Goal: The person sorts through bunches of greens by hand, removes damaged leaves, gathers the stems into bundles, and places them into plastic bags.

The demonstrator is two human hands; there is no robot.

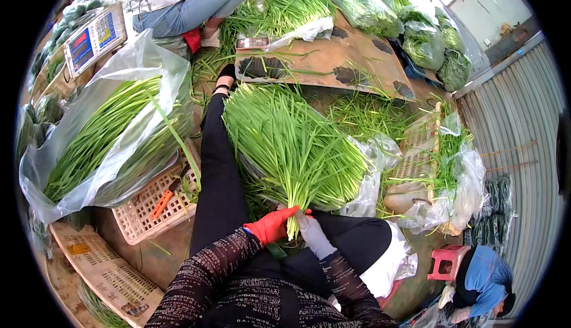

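My left hand (270,225), in a red glove, is closed round the pale stem ends of a bunch of garlic chives (292,194). From the other side my right hand (314,236), in a light grey glove, grips the same bunch near its cut ends. The leaves fan away from me over a large heap of garlic chives (262,113), which lies on clear plastic in front of my lap. Some fingers of both hands are hidden behind the stems.
To the left, a plastic bag of chives (107,131) rests by a crate (146,209) holding an orange-handled knife (162,205). A scale (92,39) stands behind. Ahead is a worn board (321,60); another person (190,0) sits beyond. A red stool (446,262) is right.
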